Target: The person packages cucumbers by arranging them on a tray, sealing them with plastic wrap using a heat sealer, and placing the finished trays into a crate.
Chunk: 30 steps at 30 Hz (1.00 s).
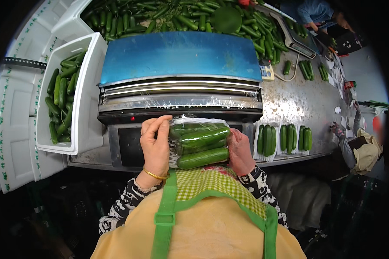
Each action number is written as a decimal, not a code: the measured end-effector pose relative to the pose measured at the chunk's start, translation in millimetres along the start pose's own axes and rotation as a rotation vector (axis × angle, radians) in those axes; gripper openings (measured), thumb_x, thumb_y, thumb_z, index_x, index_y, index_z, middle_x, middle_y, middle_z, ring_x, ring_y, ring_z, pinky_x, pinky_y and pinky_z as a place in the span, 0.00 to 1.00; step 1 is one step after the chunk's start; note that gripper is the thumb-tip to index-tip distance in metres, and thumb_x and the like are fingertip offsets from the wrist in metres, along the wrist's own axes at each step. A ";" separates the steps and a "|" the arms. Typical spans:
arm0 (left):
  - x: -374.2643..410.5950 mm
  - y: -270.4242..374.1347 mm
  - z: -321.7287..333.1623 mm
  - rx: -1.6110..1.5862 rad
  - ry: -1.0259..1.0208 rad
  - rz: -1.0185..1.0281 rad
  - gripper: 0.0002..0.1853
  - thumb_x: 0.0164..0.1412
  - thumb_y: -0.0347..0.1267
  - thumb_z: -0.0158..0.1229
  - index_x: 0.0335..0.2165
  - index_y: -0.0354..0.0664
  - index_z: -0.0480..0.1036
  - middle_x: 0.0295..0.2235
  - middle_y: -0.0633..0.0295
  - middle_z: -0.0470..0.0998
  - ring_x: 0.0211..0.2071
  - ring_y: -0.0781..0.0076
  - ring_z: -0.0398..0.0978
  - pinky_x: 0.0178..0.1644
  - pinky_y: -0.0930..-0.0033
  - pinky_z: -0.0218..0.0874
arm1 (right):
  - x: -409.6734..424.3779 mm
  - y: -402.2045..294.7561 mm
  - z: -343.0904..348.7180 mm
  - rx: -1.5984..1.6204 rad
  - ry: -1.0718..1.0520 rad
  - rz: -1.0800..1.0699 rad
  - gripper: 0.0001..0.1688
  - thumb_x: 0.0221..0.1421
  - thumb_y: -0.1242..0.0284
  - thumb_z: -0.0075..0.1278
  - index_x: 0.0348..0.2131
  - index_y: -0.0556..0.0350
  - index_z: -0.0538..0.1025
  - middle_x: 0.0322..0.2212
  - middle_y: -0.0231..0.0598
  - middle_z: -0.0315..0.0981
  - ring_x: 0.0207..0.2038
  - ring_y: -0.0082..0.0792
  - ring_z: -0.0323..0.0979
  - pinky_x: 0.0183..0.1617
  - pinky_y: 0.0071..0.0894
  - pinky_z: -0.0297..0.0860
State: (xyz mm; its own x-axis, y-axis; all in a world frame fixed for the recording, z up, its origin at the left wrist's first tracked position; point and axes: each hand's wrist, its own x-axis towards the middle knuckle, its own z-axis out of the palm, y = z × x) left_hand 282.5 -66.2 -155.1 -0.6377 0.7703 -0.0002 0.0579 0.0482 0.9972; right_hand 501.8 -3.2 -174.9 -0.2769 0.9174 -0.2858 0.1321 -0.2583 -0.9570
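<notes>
Between my hands is a pack of cucumbers [202, 142] covered in clear plastic film, with a strip of white netting along its far edge. My bare left hand [155, 139] holds the pack's left end, its fingers pinching film there. My right hand [241, 150], in a pinkish glove, grips the right end. Just beyond the pack stands a film wrapping machine [181, 102] with metal rollers and a blue cover [181, 58]. The undersides of both hands and of the pack are hidden.
A white foam box [97, 97] of cucumbers stands left. Loose cucumbers [188, 21] pile behind the machine. Several cucumbers lie in groups on white netting [278, 152] at right, on the metal table [298, 106]. A scale [295, 39] is farther back. Two other people [364, 149] [316, 14] are at right.
</notes>
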 end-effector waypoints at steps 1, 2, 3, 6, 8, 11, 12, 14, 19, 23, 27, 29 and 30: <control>-9.7 -5.4 -3.9 -0.077 0.003 -0.125 0.09 0.65 0.28 0.54 0.39 0.38 0.79 0.32 0.68 0.72 0.36 0.80 0.66 0.42 0.78 0.58 | -5.0 -1.6 5.2 -0.011 0.029 0.025 0.13 0.68 0.73 0.39 0.37 0.64 0.74 0.29 0.28 0.72 0.33 0.17 0.64 0.38 0.20 0.64; -18.5 -14.8 -10.1 -0.239 -0.024 -0.283 0.09 0.65 0.28 0.54 0.41 0.36 0.78 0.33 0.68 0.73 0.36 0.81 0.67 0.42 0.79 0.59 | -11.9 6.9 2.8 -0.021 -0.017 0.072 0.13 0.68 0.73 0.40 0.37 0.64 0.74 0.28 0.28 0.71 0.33 0.17 0.64 0.38 0.21 0.64; -27.3 -21.1 -20.7 -0.405 -0.032 -0.431 0.11 0.66 0.28 0.53 0.43 0.34 0.77 0.34 0.67 0.75 0.37 0.82 0.68 0.42 0.80 0.59 | -17.4 13.4 3.4 -0.032 -0.079 0.111 0.13 0.68 0.72 0.40 0.37 0.64 0.74 0.28 0.28 0.71 0.33 0.17 0.64 0.38 0.21 0.64; -48.8 -32.1 -43.2 -0.415 -0.043 -0.564 0.14 0.66 0.26 0.47 0.46 0.31 0.74 0.38 0.59 0.78 0.38 0.77 0.74 0.44 0.75 0.66 | -25.4 7.9 7.6 -0.150 -0.204 0.037 0.15 0.68 0.69 0.41 0.35 0.63 0.73 0.25 0.33 0.70 0.30 0.21 0.64 0.36 0.24 0.65; -46.5 -27.8 -58.6 -0.450 -0.161 -0.585 0.17 0.67 0.29 0.44 0.44 0.27 0.74 0.38 0.55 0.79 0.38 0.73 0.76 0.44 0.72 0.67 | -23.9 8.5 7.1 -0.240 -0.279 -0.007 0.17 0.69 0.65 0.40 0.38 0.64 0.73 0.27 0.35 0.71 0.30 0.23 0.65 0.37 0.25 0.65; -5.3 -9.2 -84.5 -0.385 -0.566 -0.517 0.21 0.67 0.36 0.45 0.42 0.24 0.76 0.38 0.52 0.80 0.39 0.70 0.77 0.46 0.70 0.67 | -9.8 -10.1 12.8 -0.363 -0.423 -0.049 0.21 0.69 0.63 0.41 0.45 0.66 0.73 0.34 0.36 0.74 0.35 0.22 0.66 0.44 0.24 0.67; 9.7 6.7 -83.4 -0.127 -0.728 -0.449 0.21 0.66 0.37 0.48 0.44 0.26 0.75 0.40 0.53 0.79 0.40 0.70 0.76 0.47 0.71 0.66 | -6.1 -22.6 20.8 -0.362 -0.430 -0.092 0.20 0.69 0.65 0.41 0.48 0.65 0.72 0.35 0.37 0.74 0.36 0.23 0.67 0.44 0.24 0.67; 29.2 33.6 -72.4 0.028 -1.086 -0.482 0.29 0.60 0.41 0.60 0.52 0.31 0.69 0.44 0.57 0.77 0.45 0.72 0.72 0.49 0.72 0.64 | -3.4 -35.2 43.6 -0.239 -0.399 -0.147 0.19 0.66 0.69 0.43 0.50 0.65 0.71 0.29 0.36 0.70 0.31 0.22 0.65 0.38 0.24 0.66; 27.6 3.6 -59.3 -0.239 -1.170 -0.557 0.44 0.50 0.44 0.67 0.59 0.35 0.59 0.51 0.59 0.71 0.50 0.73 0.69 0.56 0.68 0.61 | 22.8 -29.8 50.5 0.329 -0.417 0.132 0.36 0.62 0.56 0.49 0.58 0.65 0.65 0.39 0.39 0.75 0.43 0.28 0.72 0.49 0.29 0.69; 21.2 7.2 -65.3 -0.396 -1.001 -0.651 0.39 0.54 0.42 0.63 0.58 0.33 0.59 0.51 0.57 0.71 0.51 0.72 0.70 0.56 0.68 0.63 | 8.8 -31.6 80.9 0.907 -0.300 0.256 0.52 0.58 0.37 0.41 0.62 0.63 0.59 0.60 0.47 0.60 0.61 0.42 0.60 0.66 0.44 0.56; 10.5 14.9 -75.8 -0.381 -0.956 -0.574 0.38 0.54 0.40 0.63 0.58 0.32 0.59 0.51 0.58 0.71 0.51 0.74 0.69 0.57 0.70 0.60 | -1.5 -34.6 107.8 1.015 -0.462 0.327 0.57 0.55 0.33 0.39 0.64 0.62 0.55 0.63 0.50 0.54 0.63 0.47 0.57 0.67 0.47 0.55; 4.7 17.0 -85.4 -0.355 -0.955 -0.572 0.39 0.54 0.40 0.64 0.58 0.32 0.59 0.51 0.58 0.71 0.52 0.73 0.69 0.58 0.69 0.59 | 1.9 -34.8 105.4 0.999 -0.547 0.310 0.58 0.54 0.33 0.40 0.64 0.63 0.56 0.64 0.53 0.52 0.65 0.49 0.53 0.68 0.49 0.53; 1.8 17.7 -89.2 -0.343 -0.949 -0.576 0.40 0.53 0.40 0.64 0.58 0.32 0.59 0.52 0.58 0.71 0.52 0.72 0.68 0.59 0.69 0.58 | 1.9 -36.1 109.2 1.007 -0.551 0.258 0.58 0.55 0.32 0.38 0.64 0.63 0.55 0.64 0.54 0.51 0.67 0.51 0.50 0.68 0.51 0.52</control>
State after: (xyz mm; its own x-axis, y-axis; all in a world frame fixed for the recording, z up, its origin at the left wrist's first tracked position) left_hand 213.9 -120.7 -130.7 0.3384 0.8645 -0.3718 -0.3569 0.4835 0.7993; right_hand 392.6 -25.2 -146.3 -0.7588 0.6118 -0.2233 -0.4987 -0.7663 -0.4049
